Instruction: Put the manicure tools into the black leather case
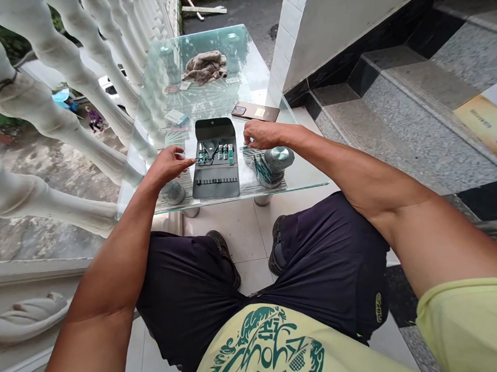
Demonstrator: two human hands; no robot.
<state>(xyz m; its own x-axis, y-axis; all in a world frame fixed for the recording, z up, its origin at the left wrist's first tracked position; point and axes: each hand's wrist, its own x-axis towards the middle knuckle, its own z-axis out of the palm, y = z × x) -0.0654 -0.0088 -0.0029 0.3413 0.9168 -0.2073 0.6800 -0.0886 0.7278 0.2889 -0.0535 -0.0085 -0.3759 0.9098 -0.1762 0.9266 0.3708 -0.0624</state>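
Observation:
An open black manicure case (216, 189) lies on the glass table (310, 174), its flap folded away from me. Teal-and-silver nail clippers (231, 154) and small scissors (207, 159) sit in its upper part; the lower row of loops shows no tools. My left hand (168, 166) is at the case's left edge, fingers apart, thumb reaching to the scissors; whether it touches them I cannot tell. To the right of the case, my right hand (260, 133) has its fingers curled together and pointing down. A bit of teal shows by the fingertips. Loose teal-and-silver manicure tools (261, 167) lie just below it.
Behind my right hand lies a phone (256, 111). A crumpled cloth (205, 68) and a small card (177, 117) are farther back. White balusters (85, 67) run along the left; stairs (398, 98) rise at the right, with a printed box (491, 120) on them.

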